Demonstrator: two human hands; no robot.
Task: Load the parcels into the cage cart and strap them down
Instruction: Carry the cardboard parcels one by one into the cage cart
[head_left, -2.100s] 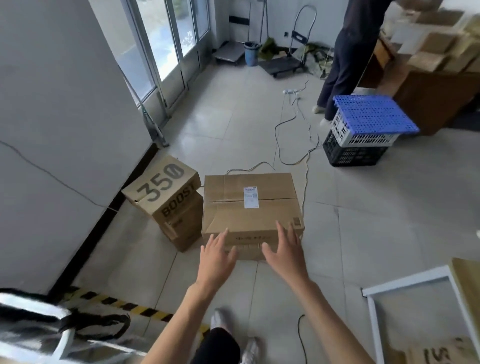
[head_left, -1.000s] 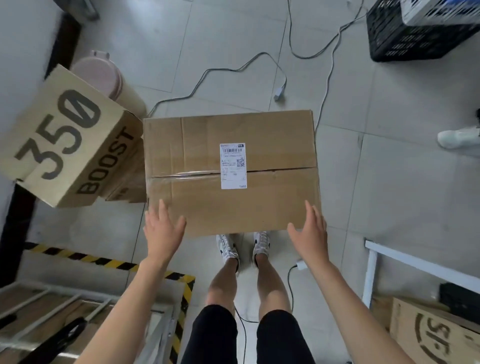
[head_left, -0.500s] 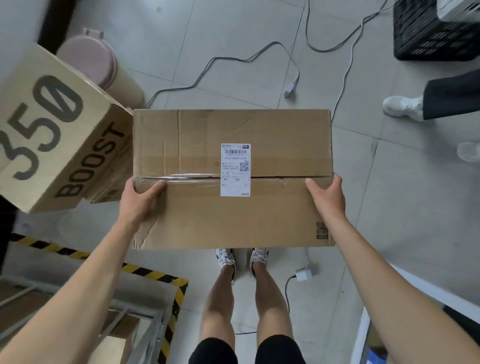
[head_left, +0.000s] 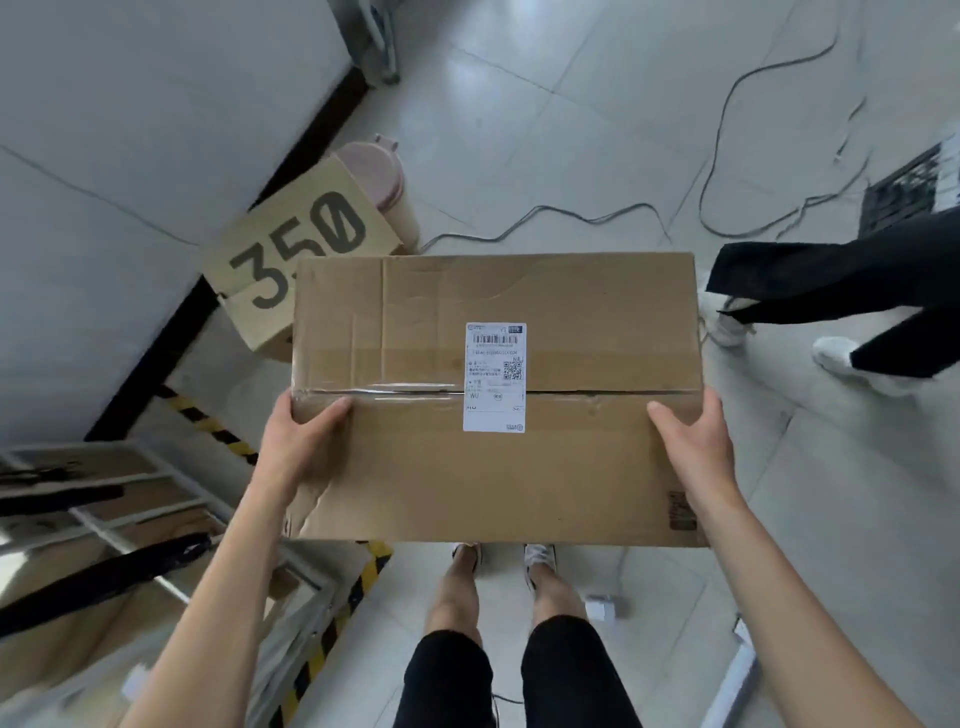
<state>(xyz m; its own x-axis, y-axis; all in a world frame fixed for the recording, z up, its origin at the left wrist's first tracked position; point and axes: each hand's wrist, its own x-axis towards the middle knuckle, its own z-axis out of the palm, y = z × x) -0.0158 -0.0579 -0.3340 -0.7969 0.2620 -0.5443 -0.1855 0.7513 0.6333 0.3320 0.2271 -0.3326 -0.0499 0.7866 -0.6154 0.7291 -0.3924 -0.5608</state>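
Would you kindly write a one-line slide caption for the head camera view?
Left hand and right hand grip the labelled cardboard parcel by its sides, with the cage cart at lower left.

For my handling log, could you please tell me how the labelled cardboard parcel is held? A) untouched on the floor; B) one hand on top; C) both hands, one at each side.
C: the left hand and right hand each grip an opposite side of the cardboard parcel, thumbs on its top.

"350" on the tilted carton (head_left: 291, 254), "wu" on the parcel's label (head_left: 494, 378)
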